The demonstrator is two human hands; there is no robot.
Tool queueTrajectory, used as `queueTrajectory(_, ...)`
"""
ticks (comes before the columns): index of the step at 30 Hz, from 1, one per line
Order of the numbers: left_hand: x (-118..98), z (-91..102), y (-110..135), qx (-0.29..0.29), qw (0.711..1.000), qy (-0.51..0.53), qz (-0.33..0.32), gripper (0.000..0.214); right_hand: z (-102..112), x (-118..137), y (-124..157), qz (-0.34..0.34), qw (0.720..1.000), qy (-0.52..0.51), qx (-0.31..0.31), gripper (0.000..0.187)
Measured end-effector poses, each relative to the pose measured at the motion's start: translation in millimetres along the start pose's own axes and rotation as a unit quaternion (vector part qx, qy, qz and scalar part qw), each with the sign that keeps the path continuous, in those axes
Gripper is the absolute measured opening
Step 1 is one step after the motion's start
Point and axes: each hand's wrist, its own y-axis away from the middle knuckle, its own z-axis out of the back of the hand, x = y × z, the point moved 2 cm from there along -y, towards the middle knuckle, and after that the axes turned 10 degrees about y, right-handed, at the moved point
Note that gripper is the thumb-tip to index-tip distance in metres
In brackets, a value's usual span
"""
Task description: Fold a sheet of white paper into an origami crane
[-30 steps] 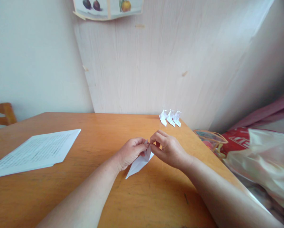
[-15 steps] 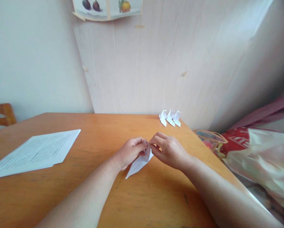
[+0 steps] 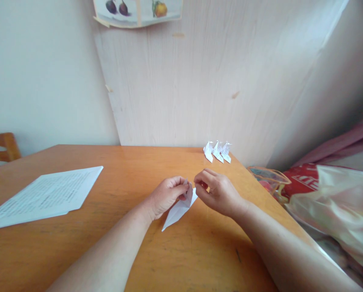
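Near the middle of the table, my left hand (image 3: 170,195) pinches the upper part of a folded white paper (image 3: 179,212) between thumb and fingers. The paper has a long pointed end that slants down toward me, and a small raised fold partly covered by my left fingertips. Just to the right, my right hand (image 3: 218,192) is closed, with its fingers curled in toward the thumb. Its fingertips are beside the paper's right tip; whether they touch it or hold anything is hidden.
Three folded paper birds (image 3: 217,152) stand in a row at the table's far right corner. A stack of printed sheets (image 3: 54,192) lies on the left of the wooden table (image 3: 133,259). Bags (image 3: 327,202) are heaped beyond the right edge, and a chair (image 3: 5,146) is at far left.
My right hand has drawn slightly right, away from the raised fold it was touching. My left hand keeps its pinch, and the paper has shifted very little.
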Motion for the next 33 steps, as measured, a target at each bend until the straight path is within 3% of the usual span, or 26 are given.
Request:
queueTrajectory(10, 3.3, 3.0, -3.0, 0.010, 1.000, -0.002, -0.007, 0.026, -4.1, -2.0, 2.3, -0.040, 0.998, -0.034, 0.027, 0.007)
queueTrajectory(17, 5.2, 5.7, -2.9, 0.020, 1.000, -0.013, -0.007, 0.028, -6.0, -2.8, 2.4, -0.026, 0.999, -0.026, 0.008, 0.006)
queueTrajectory(23, -2.0, 3.0, 1.4, 0.019, 1.000, -0.017, -0.003, 0.026, -9.6, -11.7, 2.9, -0.069, 0.995, -0.068, -0.021, 0.013)
queueTrajectory(33, 1.5, 7.2, 0.0, 0.005, 0.999, -0.040, -0.022, 0.020, -10.2, -8.7, 2.2, -0.105, 0.983, -0.141, 0.044, 0.009)
